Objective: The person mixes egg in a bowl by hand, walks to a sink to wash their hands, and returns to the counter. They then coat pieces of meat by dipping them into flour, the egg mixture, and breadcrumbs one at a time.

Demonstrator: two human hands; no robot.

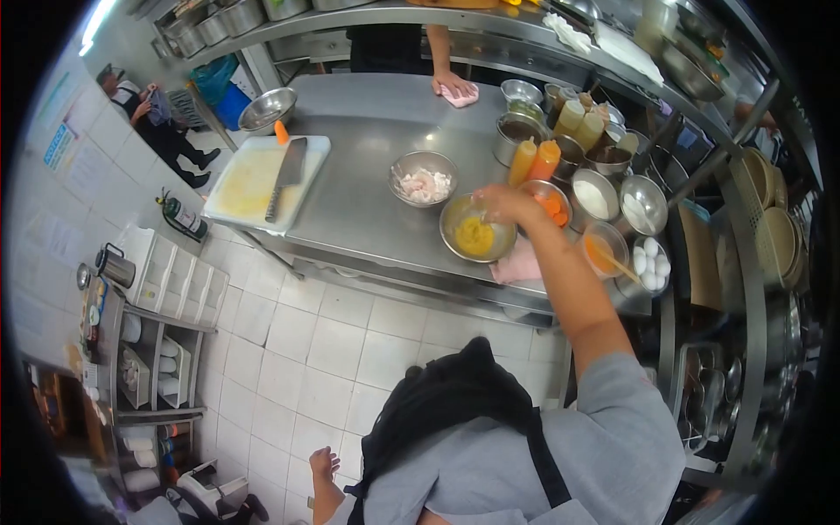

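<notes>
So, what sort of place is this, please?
Probably a restaurant or other professional kitchen: there is a stainless-steel worktable, with a broad-bladed kitchen knife on a cutting board and several squeeze bottles.

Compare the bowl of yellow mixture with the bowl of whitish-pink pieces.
Contents: the yellow-mixture bowl holds a yellow mass; the pale-pieces bowl holds whitish-pink pieces.
Handling: the right hand is over the yellow-mixture bowl; no hand is at the pale-pieces bowl.
Position: the yellow-mixture bowl sits nearer the counter's front edge than the pale-pieces bowl.
Shared: both are round metal bowls.
</notes>
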